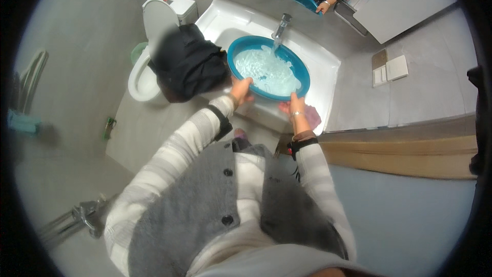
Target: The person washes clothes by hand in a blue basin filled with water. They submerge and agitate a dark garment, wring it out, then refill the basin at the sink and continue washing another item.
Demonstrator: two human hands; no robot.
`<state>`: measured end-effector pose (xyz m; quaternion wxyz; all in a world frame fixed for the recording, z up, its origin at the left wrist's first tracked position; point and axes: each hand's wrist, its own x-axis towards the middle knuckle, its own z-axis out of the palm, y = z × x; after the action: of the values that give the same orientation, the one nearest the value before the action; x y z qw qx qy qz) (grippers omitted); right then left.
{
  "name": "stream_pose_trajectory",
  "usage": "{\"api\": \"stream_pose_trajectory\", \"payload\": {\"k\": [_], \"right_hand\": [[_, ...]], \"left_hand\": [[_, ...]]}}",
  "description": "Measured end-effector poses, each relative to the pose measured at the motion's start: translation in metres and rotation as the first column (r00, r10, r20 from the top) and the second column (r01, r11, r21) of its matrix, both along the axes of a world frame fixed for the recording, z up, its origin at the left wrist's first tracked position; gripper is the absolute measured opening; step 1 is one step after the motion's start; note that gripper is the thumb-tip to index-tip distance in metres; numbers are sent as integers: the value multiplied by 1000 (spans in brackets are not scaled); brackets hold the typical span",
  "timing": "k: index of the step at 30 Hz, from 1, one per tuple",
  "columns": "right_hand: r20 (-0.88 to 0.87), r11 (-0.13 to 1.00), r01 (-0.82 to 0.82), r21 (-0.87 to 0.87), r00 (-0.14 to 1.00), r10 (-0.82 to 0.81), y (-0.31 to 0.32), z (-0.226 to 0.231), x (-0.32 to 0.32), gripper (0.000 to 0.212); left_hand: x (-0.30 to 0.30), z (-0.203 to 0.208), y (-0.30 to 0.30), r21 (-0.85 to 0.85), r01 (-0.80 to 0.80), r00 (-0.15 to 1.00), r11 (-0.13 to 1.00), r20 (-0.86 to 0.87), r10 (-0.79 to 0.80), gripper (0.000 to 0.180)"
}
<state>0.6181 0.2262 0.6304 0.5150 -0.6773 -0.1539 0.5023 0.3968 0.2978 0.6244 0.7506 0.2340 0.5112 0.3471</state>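
Head view: blue basin (304, 74) sat in white sink (322, 79), tap (281, 24) pouring water (264, 69) into it. Left hand (241, 91) clamped on rim at near left, right hand (294, 104) clamped on rim at near right. Pink cloth (312, 116) lay beside right wrist. Black clothing (192, 64) was bundled left of basin, toilet (157, 20) farther left.

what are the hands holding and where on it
The blue basin, by its rim: the left hand grips the near left side, the right hand the near right.
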Motion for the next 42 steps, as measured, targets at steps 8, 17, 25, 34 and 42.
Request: {"api": "stream_pose_trajectory", "payload": {"k": [8, 17, 25, 34, 42], "right_hand": [[-63, 999, -54, -4, 997, 54, -2, -8, 13, 44], [-43, 985, -167, -32, 985, 166, -3, -4, 62, 43], [58, 968, -246, -55, 967, 249, 33, -22, 114, 42], [582, 945, -296, -141, 747, 321, 85, -57, 155, 68], [818, 897, -428, -113, 472, 328, 148, -11, 160, 65]], "left_hand": [[-1, 10, -4, 16, 43, 999, 999, 29, -43, 74], [-2, 4, -2, -7, 29, 1000, 1000, -3, -29, 59], [0, 14, -7, 16, 21, 999, 1000, -30, -20, 55], [2, 20, -8, 9, -1, 998, 1000, -69, 2, 54], [3, 19, -7, 27, 1, 998, 1000, -67, 1, 62]]}}
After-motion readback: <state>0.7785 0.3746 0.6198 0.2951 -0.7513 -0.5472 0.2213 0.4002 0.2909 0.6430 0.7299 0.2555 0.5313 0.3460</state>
